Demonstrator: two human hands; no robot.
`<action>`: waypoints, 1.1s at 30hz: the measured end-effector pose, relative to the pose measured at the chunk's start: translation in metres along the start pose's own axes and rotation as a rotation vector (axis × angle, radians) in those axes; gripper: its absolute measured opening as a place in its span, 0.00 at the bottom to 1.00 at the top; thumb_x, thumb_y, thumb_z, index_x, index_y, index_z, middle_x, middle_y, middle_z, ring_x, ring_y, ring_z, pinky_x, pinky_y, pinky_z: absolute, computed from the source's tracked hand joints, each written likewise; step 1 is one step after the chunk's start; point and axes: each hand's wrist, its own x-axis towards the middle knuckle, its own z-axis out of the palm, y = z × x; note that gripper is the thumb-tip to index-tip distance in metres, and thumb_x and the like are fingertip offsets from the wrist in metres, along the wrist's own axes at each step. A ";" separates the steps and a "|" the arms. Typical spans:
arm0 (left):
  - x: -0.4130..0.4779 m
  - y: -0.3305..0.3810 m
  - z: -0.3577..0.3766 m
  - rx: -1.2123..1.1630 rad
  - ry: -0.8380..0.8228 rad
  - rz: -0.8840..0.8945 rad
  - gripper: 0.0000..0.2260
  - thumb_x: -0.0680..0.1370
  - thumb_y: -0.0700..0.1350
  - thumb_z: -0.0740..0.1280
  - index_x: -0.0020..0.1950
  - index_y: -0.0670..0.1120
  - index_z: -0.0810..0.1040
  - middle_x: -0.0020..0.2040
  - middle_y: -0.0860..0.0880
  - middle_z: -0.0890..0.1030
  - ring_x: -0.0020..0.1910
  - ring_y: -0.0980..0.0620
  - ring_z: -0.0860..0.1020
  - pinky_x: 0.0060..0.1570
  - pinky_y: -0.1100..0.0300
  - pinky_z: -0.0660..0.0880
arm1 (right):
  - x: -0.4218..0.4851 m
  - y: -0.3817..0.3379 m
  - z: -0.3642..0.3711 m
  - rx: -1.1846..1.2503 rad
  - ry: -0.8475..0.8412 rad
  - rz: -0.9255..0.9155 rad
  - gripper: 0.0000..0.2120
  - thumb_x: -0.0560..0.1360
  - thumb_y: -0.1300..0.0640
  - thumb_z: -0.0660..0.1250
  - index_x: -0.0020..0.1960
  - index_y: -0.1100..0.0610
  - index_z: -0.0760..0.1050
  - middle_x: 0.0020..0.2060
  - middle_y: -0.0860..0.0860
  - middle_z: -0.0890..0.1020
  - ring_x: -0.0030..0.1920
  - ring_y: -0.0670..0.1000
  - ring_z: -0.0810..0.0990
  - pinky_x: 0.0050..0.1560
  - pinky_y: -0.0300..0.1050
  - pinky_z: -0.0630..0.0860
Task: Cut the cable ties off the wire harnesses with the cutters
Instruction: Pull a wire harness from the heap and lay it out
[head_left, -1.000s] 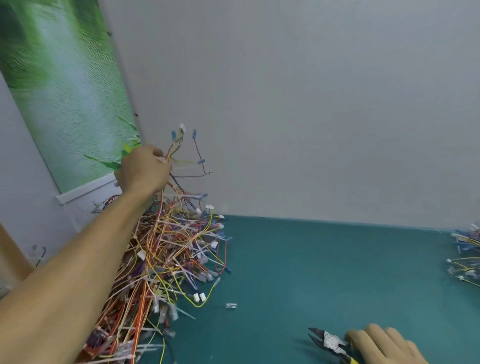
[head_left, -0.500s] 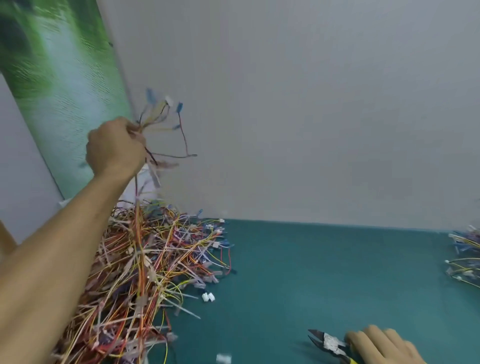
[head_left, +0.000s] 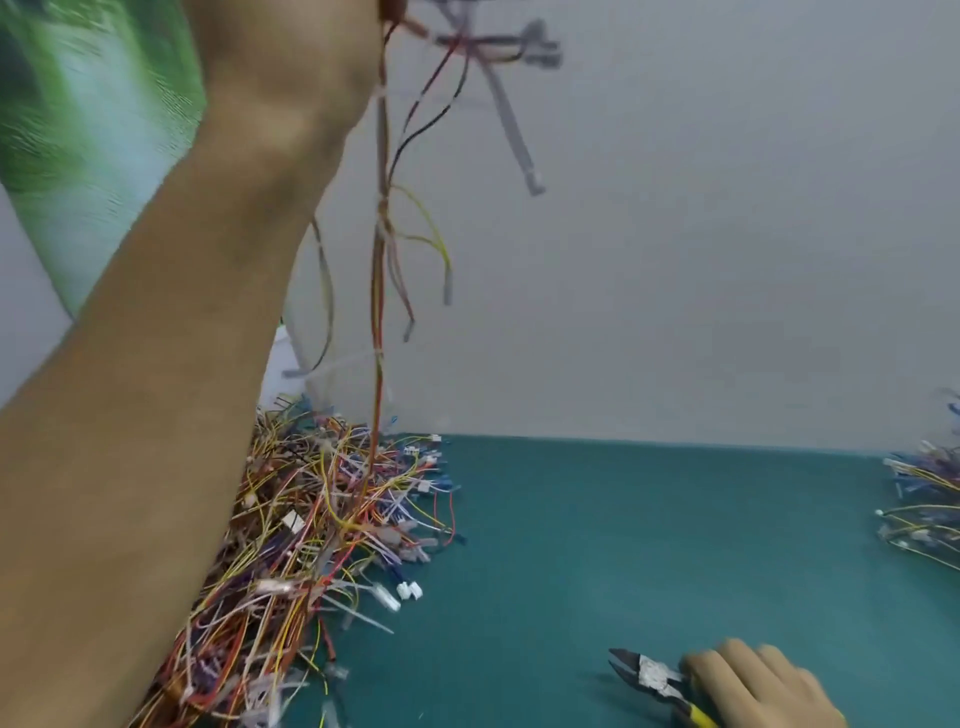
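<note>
My left hand (head_left: 291, 57) is raised to the top edge of the view and grips one wire harness (head_left: 382, 249), which hangs down blurred, its red, yellow and black wires trailing into the big pile of harnesses (head_left: 311, 525) on the left of the teal table. White cable ties show along the hanging bundle. At the bottom right my right hand (head_left: 753, 686) holds the cutters (head_left: 652, 678) by their yellow handles, jaws pointing left, resting on the table.
A smaller heap of wires (head_left: 924, 493) lies at the right edge of the teal mat (head_left: 649, 545). A grey wall stands behind, with a green poster (head_left: 88, 130) at the left. Loose white connectors (head_left: 409, 590) lie beside the pile.
My left hand has lifted the harness higher, from mid-height to the top of the view, drawing it out of the pile. The right hand and cutters have stayed put.
</note>
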 end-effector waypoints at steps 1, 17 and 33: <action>0.000 0.009 0.006 0.036 -0.046 0.008 0.16 0.84 0.44 0.54 0.35 0.50 0.62 0.35 0.54 0.63 0.42 0.55 0.67 0.36 0.71 0.66 | -0.003 0.004 -0.001 -0.017 -0.052 0.010 0.30 0.78 0.44 0.45 0.28 0.54 0.76 0.23 0.53 0.68 0.24 0.51 0.63 0.24 0.41 0.68; -0.158 0.024 0.155 -0.515 -0.443 0.014 0.14 0.71 0.38 0.73 0.46 0.53 0.72 0.36 0.48 0.84 0.35 0.49 0.83 0.47 0.49 0.80 | 0.058 0.040 -0.100 1.049 0.394 0.550 0.26 0.65 0.28 0.68 0.45 0.50 0.76 0.29 0.48 0.78 0.28 0.46 0.75 0.28 0.39 0.75; -0.269 0.020 0.185 -0.366 -0.653 0.354 0.15 0.76 0.44 0.68 0.62 0.51 0.75 0.54 0.52 0.83 0.55 0.53 0.79 0.54 0.56 0.77 | 0.057 0.056 -0.091 0.928 0.288 0.752 0.04 0.72 0.56 0.73 0.41 0.49 0.79 0.29 0.48 0.80 0.26 0.42 0.73 0.33 0.42 0.73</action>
